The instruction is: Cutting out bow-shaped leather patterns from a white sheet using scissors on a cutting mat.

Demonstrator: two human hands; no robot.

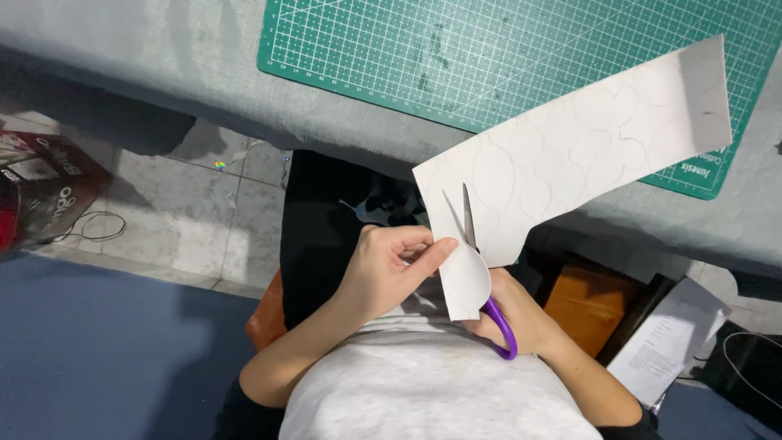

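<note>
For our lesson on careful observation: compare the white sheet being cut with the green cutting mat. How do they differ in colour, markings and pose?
The white sheet is pale with faint curved outlines drawn on it; the green cutting mat carries a straight white grid. The sheet is held up by the left hand with the scissors in the right hand cutting into it; the mat lies flat on the grey table. Both are flat and thin.

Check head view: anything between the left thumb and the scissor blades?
Only the white paper sheet: the left hand pinches its cut flap beside the scissors. Nothing else shows there.
</note>
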